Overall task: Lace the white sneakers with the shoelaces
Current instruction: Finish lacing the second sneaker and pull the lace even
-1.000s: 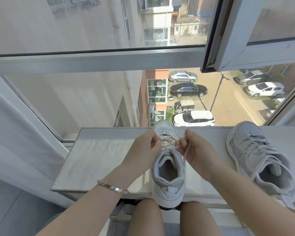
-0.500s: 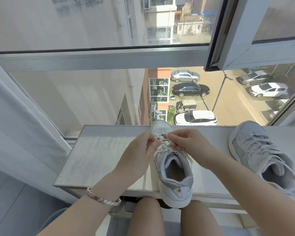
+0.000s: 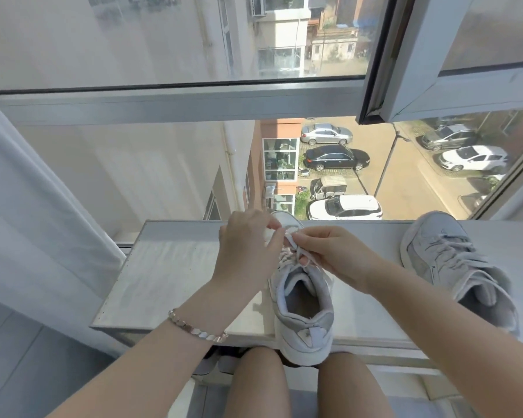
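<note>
Left hand (image 3: 248,248) and right hand (image 3: 335,254), both pinching lace (image 3: 298,254), moved toward 12 o'clock along sneaker (image 3: 302,309); threading judged ongoing.

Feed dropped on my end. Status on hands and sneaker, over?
Left hand, right hand both pinching shoelace above middle sneaker. Second sneaker apart, right on sill. Nothing blocking.

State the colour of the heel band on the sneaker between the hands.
Grey; the heel band on the white sneaker shows best in the head view.
</note>
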Demonstrator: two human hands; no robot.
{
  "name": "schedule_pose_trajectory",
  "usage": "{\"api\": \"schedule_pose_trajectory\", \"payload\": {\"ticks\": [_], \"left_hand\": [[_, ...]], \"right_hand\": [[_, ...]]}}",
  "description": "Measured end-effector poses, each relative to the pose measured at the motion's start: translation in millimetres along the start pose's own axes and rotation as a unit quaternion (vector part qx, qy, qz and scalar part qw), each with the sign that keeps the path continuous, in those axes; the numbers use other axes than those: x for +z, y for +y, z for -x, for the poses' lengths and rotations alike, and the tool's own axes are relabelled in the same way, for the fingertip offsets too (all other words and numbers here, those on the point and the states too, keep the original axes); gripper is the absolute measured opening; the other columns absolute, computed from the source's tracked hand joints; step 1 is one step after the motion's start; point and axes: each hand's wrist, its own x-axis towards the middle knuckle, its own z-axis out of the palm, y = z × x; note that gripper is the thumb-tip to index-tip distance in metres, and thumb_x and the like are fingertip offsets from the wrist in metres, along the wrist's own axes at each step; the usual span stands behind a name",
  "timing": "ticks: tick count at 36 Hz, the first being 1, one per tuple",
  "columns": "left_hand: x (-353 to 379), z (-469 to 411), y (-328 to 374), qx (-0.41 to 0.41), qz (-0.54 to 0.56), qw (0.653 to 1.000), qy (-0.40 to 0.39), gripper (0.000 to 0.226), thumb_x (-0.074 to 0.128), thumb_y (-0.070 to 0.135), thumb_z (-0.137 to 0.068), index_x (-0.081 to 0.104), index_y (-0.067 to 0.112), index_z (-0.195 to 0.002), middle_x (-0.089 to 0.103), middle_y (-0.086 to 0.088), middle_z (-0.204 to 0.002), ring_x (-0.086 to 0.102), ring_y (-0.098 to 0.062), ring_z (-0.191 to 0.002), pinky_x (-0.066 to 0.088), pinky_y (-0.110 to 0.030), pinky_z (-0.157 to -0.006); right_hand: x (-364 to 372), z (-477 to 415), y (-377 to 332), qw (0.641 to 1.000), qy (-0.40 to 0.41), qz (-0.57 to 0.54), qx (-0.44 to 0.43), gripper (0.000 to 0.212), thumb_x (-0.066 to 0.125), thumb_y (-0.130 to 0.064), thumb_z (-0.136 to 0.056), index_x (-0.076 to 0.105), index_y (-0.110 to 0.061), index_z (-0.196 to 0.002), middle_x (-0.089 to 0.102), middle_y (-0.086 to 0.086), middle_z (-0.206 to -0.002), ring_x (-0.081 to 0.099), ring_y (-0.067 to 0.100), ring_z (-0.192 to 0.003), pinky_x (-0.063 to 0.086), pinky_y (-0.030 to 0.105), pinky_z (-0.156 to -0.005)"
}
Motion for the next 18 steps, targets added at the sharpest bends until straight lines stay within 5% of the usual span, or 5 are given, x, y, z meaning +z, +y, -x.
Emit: {"api": "schedule_pose_trajectory", "payload": {"ticks": [2, 5, 9, 14, 18], "left_hand": [[-0.3, 8.1, 5.5, -0.011, 0.091, 0.994, -0.056, 0.019, 0.058, 0.023, -0.091, 0.067, 0.020, -0.107, 0.057, 0.011, -0.090, 0.050, -0.002, -0.082, 0.036, -0.007, -0.072], [2.5, 15.3, 5.6, -0.037, 0.168, 0.980, -0.102, 0.032, 0.066, 0.023, -0.086, 0.064, 0.026, -0.118, 0.062, 0.011, -0.093, 0.053, 0.005, -0.076, 0.037, -0.003, -0.064], [0.7, 17.0, 2.4, -0.069, 0.225, 0.970, -0.058, 0.013, 0.068, 0.016, -0.084, 0.071, 0.027, -0.089, 0.067, 0.012, -0.076, 0.058, 0.004, -0.069, 0.042, -0.006, -0.061], [2.9, 23.6, 3.2, -0.162, 0.334, 0.927, -0.057, 0.016, 0.069, 0.015, -0.082, 0.068, 0.028, -0.073, 0.068, 0.010, -0.071, 0.062, -0.003, -0.068, 0.048, -0.015, -0.063], [5.4, 29.5, 7.8, -0.158, 0.319, 0.931, -0.086, 0.016, 0.071, 0.019, -0.081, 0.062, 0.023, -0.069, 0.068, 0.004, -0.076, 0.061, -0.006, -0.074, 0.047, -0.015, -0.071]], "right_hand": [[-0.1, 0.8, 0.5, 1.000, 0.007, -0.005, -0.007, 0.027, 0.053, -0.017, -0.093, 0.065, 0.006, -0.088, 0.059, 0.016, -0.077, 0.052, 0.024, -0.076, 0.046, 0.030, -0.078], [-0.4, 2.2, 0.5, 1.000, 0.008, -0.010, -0.007, 0.027, 0.051, -0.018, -0.094, 0.070, 0.000, -0.087, 0.063, 0.021, -0.088, 0.055, 0.027, -0.082, 0.046, 0.037, -0.084], [-0.2, 4.0, -1.2, 0.999, 0.011, 0.034, -0.027, 0.025, 0.056, -0.022, -0.092, 0.074, -0.008, -0.081, 0.068, 0.019, -0.084, 0.060, 0.022, -0.079, 0.050, 0.034, -0.084], [1.2, 5.9, 1.8, 0.988, 0.127, 0.045, -0.079, 0.018, 0.069, -0.013, -0.082, 0.067, 0.005, -0.083, 0.063, 0.011, -0.071, 0.054, 0.015, -0.064, 0.048, 0.029, -0.069], [3.2, 7.7, 1.5, 0.980, 0.163, 0.074, -0.091, 0.021, 0.077, -0.013, -0.074, 0.062, -0.017, -0.087, 0.069, 0.003, -0.069, 0.058, 0.006, -0.054, 0.050, 0.019, -0.059]]}}
